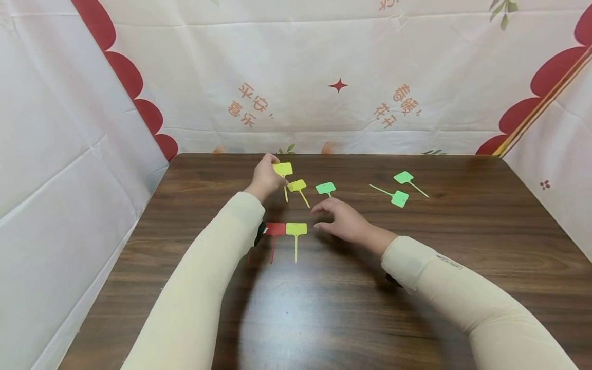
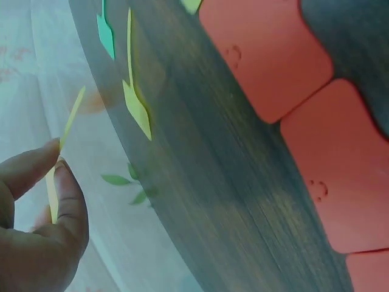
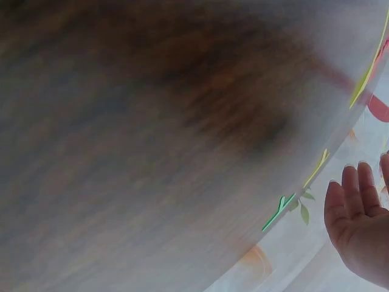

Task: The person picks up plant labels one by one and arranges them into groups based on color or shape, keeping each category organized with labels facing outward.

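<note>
My left hand pinches a yellow T-shaped plant label near the table's far edge; the left wrist view shows the label edge-on between thumb and fingers. A second yellow label lies just right of that hand. Nearer me is a row with a red label and a yellow label side by side, stems toward me. The left forearm hides the row's left part, but more red labels appear in the left wrist view. My right hand, fingers relaxed, holds nothing beside a green label.
Two more green labels, one farther back and one nearer, lie on the right side of the dark wooden table. A printed white cloth hangs behind the table's far edge, with more cloth at both sides.
</note>
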